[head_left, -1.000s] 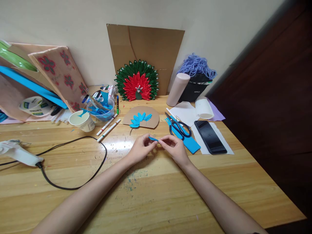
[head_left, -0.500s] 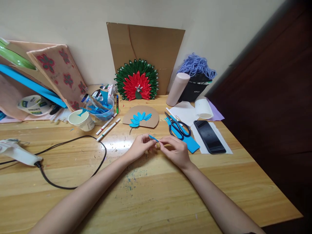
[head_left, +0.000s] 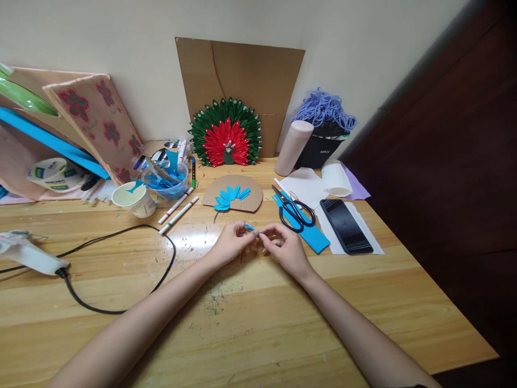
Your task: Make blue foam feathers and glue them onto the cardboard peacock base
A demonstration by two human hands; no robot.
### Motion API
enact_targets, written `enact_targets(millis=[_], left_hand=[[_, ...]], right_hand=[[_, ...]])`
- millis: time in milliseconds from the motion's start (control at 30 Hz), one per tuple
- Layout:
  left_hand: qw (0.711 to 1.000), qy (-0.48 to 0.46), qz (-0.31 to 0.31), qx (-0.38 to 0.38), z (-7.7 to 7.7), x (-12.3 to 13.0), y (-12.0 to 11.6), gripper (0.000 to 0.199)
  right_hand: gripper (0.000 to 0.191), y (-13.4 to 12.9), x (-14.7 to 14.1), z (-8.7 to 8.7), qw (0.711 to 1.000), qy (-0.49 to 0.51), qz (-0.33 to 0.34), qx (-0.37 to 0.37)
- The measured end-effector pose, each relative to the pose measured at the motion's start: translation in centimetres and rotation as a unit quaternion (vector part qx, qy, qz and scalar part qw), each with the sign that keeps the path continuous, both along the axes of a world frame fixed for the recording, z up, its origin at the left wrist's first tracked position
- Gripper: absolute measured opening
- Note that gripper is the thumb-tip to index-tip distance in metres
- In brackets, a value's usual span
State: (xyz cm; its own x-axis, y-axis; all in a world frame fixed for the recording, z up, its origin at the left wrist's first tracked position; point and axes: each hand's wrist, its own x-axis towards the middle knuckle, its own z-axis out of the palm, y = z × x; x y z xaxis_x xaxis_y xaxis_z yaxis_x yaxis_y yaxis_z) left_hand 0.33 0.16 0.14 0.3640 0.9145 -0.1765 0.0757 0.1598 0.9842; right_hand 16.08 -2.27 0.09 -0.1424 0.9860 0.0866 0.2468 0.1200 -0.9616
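Observation:
Between my fingertips is a small twisted blue paper piece [head_left: 249,227]. My left hand [head_left: 231,243] pinches it from the left, and my right hand [head_left: 285,249] pinches its right end, the fingertips of both hands nearly touching. Just beyond them a rounded cardboard piece [head_left: 253,195] lies flat, with several blue paper petals [head_left: 231,196] fanned out on it. Black-handled scissors [head_left: 294,211] rest on a blue paper strip [head_left: 317,238] to the right of my right hand.
A glue gun [head_left: 32,254] with a looping black cable lies left. Behind stand a paper cup [head_left: 139,203], a tub of blue scraps [head_left: 172,188], a red-green peacock craft [head_left: 226,137] and a pink bottle [head_left: 294,148]. A phone [head_left: 346,226] lies right.
My right hand has shifted slightly left, closer to my left hand, and less of the blue paper piece shows between the fingers.

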Motion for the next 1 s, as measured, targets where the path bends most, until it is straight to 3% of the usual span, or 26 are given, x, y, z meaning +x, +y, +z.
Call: enact_targets(millis=[233, 533, 900, 1000], left_hand=[[0.996, 0.032, 0.048, 0.062, -0.6, 0.4, -0.8, 0.026], [0.993, 0.049, 0.04, 0.1, -0.8, 0.3, -0.8, 0.019], [0.994, 0.02, 0.092, 0.056, -0.9, 0.4, -0.7, 0.019], [0.993, 0.021, 0.105, 0.056, -0.9, 0.2, -0.4, 0.02]], right_hand=[[0.024, 0.4, -0.1, -0.7, 0.994, 0.069, 0.02, -0.086], [0.028, 0.5, -0.4, -1.0, 0.992, 0.061, 0.076, -0.083], [0.029, 1.5, -0.2, -1.3, 0.994, 0.034, 0.07, -0.081], [0.03, 0.4, -0.5, -0.3, 0.998, 0.02, -0.001, -0.058]])
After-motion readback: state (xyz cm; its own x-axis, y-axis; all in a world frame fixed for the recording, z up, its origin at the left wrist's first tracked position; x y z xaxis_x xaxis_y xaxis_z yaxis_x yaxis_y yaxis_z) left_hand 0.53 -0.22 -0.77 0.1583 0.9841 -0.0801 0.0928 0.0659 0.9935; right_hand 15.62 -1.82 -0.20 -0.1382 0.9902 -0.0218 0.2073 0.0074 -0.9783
